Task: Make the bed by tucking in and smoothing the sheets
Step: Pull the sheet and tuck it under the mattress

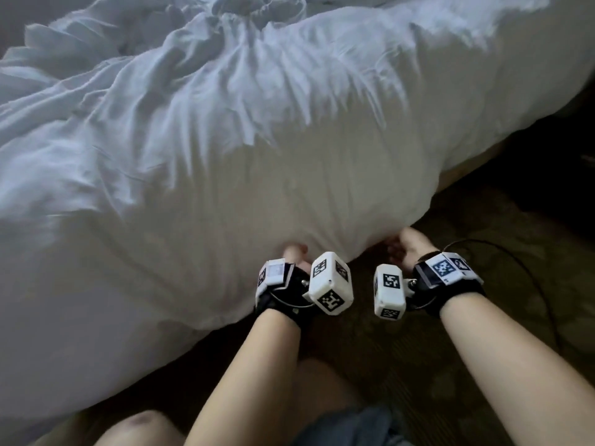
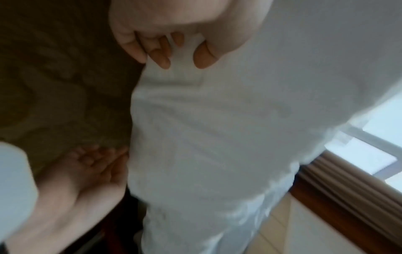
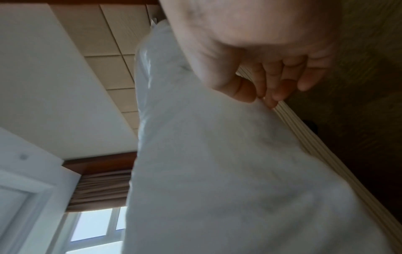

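A crumpled white sheet (image 1: 257, 172) covers the bed and hangs over its near side. Both hands are at its lower hanging edge, close together. My left hand (image 1: 294, 252) pinches the edge between thumb and fingers, plain in the left wrist view (image 2: 182, 56), where the sheet (image 2: 206, 137) hangs taut below it. My right hand (image 1: 402, 244) is at the edge just to the right. In the right wrist view, its thumb and fingertips (image 3: 261, 97) nip the sheet (image 3: 217, 171). The left wrist view also shows the right hand (image 2: 91, 170), palm up beside the fabric.
Dark patterned carpet (image 1: 483, 236) lies under my arms and to the right. A black cable (image 1: 515, 262) runs from my right wrist. The beige bed base (image 1: 450, 178) shows below the sheet at right. My knee (image 1: 141, 426) is near the bed. A window (image 3: 93, 223) is beyond.
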A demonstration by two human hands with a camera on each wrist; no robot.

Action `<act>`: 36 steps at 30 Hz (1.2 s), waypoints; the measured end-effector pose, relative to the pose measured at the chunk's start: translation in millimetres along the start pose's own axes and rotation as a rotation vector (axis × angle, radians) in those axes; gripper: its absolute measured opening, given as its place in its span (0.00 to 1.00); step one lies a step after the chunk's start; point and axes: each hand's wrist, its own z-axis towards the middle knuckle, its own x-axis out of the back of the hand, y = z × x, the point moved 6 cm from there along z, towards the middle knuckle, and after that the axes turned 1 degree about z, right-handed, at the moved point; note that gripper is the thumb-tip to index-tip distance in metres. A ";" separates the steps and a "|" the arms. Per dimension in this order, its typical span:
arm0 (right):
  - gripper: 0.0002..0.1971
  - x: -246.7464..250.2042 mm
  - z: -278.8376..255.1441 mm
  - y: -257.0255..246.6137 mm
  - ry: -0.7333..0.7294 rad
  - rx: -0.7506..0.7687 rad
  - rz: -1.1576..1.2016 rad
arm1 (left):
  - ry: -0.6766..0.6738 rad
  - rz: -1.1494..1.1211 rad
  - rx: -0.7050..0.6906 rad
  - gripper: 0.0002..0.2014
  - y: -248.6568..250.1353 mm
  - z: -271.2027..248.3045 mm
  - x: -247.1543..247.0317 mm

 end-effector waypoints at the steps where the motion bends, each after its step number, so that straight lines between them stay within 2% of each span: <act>1: 0.12 10.4 -2.1 -9.8 0.017 0.020 0.021 | -0.030 -0.026 0.026 0.14 3.0 6.4 -15.8; 3: 0.12 33.6 -6.3 -27.7 0.040 0.042 0.076 | -0.123 -0.098 0.021 0.13 17.0 -2.6 -49.6; 8: 0.14 71.8 -11.5 -66.4 -0.020 0.051 0.196 | -0.207 -0.117 -0.070 0.13 62.3 -21.2 -121.3; 11: 0.15 79.1 -3.9 -97.4 0.014 0.084 0.240 | -0.263 -0.107 -0.122 0.12 86.0 -22.8 -154.4; 15: 0.15 83.2 28.1 -121.8 0.057 0.114 0.331 | -0.426 0.018 -0.101 0.12 85.1 -7.1 -195.7; 19: 0.15 101.2 51.1 -139.8 0.157 0.108 0.336 | -0.581 0.084 -0.005 0.10 76.5 9.5 -237.9; 24: 0.15 137.1 60.4 -180.6 0.285 0.120 0.285 | -0.582 0.132 0.033 0.11 89.0 31.1 -293.1; 29: 0.14 194.5 73.9 -211.6 0.349 0.174 0.229 | -0.610 0.226 0.085 0.10 59.1 58.0 -359.4; 33: 0.14 239.7 89.6 -219.0 0.360 0.232 0.229 | -0.544 0.294 0.105 0.10 20.2 92.0 -384.1; 36: 0.14 255.2 107.6 -209.4 0.320 0.206 0.235 | -0.444 0.298 0.109 0.09 -0.8 113.7 -386.1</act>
